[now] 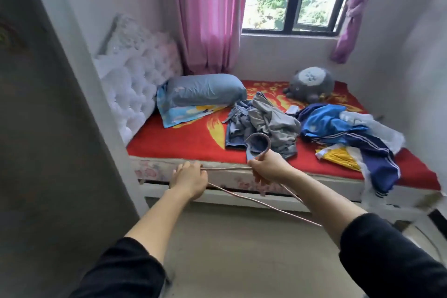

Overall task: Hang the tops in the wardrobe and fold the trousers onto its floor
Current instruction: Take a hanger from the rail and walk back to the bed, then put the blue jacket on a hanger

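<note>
Crumpled heap of grey and blue-grey garments (pixel 263 118) lies mid-bed; it has no clear long axis, and tops cannot be told from trousers in it. Second heap, bright blue and navy sportswear with white side stripes (pixel 338 128), sits just beside it at 3 o'clock, with a yellow-and-white piece at its near edge. Both hands are occupied with a thin pinkish wire hanger (pixel 227 168). Right hand (pixel 268 168) grips the neck just under the hook, fingers curled. Left hand (pixel 189 182) holds the far end of one shoulder bar, fingers closed round the wire. Hanger's long axis runs roughly 10 to 4 o'clock, with the hook pointing to 12. Key relation: the grey heap is at 12 o'clock from the right hand, near, and the hook overlaps its near edge in view; contact cannot be told. The striped heap is at 2 o'clock, further off. Right hand is nearer to both; judgement: one hand must let go of the hanger before any top can be picked up. Heaps rest on a red blanket with yellow pattern (pixel 179 138), with a blue pillow (pixel 205 89) at 11 o'clock and a grey plush toy (pixel 310 84) at 1. Tall grey panel (pixel 48 128) at 9 o'clock, possibly the wardrobe; interior not shown.
</note>
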